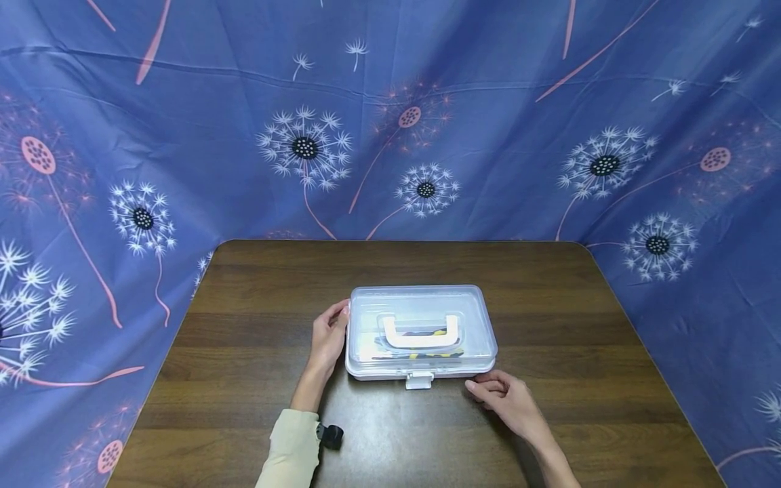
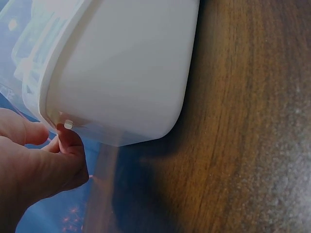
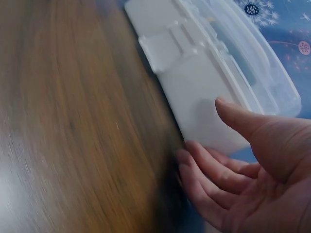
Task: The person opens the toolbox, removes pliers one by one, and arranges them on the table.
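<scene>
A clear-lidded storage box (image 1: 366,371) with a white base sits on the table, its lid down. On the lid is a white carry handle (image 1: 421,342), and a white latch (image 1: 419,381) juts out at the front. Yellow and black items (image 1: 448,354) show blurrily through the lid. My left hand (image 1: 329,337) is at the box's left side near the back corner, bent fingertips right at the wall below the lid rim. My right hand (image 1: 509,403) is by the front right corner; its thumb stands apart from the loosely bent fingers (image 3: 214,170), whose tips are close to the base.
The brown wooden table (image 1: 256,285) has rounded back corners. A blue cloth (image 1: 232,149) printed with dandelions hangs behind it and along both sides. A small black device (image 1: 331,436) is at the left wrist, by a pale sleeve (image 1: 289,451).
</scene>
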`<state>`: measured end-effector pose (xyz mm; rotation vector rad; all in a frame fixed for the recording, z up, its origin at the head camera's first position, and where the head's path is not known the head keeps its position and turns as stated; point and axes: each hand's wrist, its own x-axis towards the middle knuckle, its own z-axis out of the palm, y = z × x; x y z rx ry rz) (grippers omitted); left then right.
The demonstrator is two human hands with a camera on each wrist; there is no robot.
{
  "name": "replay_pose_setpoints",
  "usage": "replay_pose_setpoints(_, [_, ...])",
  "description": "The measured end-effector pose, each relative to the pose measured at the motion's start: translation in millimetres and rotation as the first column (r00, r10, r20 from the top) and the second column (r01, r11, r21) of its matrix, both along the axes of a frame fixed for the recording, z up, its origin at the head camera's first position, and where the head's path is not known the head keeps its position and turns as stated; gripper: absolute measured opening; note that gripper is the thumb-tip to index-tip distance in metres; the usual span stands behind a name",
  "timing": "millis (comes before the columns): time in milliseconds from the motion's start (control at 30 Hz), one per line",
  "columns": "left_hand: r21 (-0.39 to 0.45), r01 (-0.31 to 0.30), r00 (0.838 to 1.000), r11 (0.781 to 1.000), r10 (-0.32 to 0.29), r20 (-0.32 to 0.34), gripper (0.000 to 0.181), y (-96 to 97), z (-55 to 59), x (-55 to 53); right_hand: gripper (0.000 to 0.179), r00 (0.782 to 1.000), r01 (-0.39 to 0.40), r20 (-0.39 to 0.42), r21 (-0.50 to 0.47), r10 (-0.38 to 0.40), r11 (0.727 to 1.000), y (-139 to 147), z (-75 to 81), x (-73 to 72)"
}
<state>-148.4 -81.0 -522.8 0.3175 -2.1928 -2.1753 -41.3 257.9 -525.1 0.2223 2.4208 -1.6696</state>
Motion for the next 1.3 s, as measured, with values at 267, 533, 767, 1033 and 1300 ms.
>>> replay_pose_setpoints(267, [0.005,-0.002,1.0,1.0,0.002,0.001,0.035,0.5,0.9,1.1,0.062,0.946,0.0,-0.324,-0.044,-0.014,0.999,9.8,-3.8,-7.3])
replay_pose_setpoints(533, [0.027,0.009,1.0,1.0,-0.009,0.007,0.035,0.3,-2.4,0.0,0.073,0.871,-0.01,-0.492,-0.011,0.004,1.0,7.4,-8.0,-8.8])
replay_pose_setpoints(767, [0.05,0.033,0.999,0.998,-0.033,0.0,0.035,-1.9,-1.6,-1.1,0.072,0.848,0.061,-0.53,0.034,-0.034,0.998,3.2,-6.6,-2.8])
replay_pose_setpoints(1033, [0.09,0.063,0.998,0.994,-0.063,0.001,0.037,-2.4,-0.2,-0.3,0.064,0.852,0.103,-0.517,0.007,-0.085,0.995,3.7,4.3,-2.6])
replay_pose_setpoints(1300, [0.09,0.065,0.998,0.994,-0.064,-0.006,0.035,-2.2,-1.6,-0.7,0.055,0.843,0.086,-0.535,0.015,-0.065,0.996,14.7,15.0,-10.3])
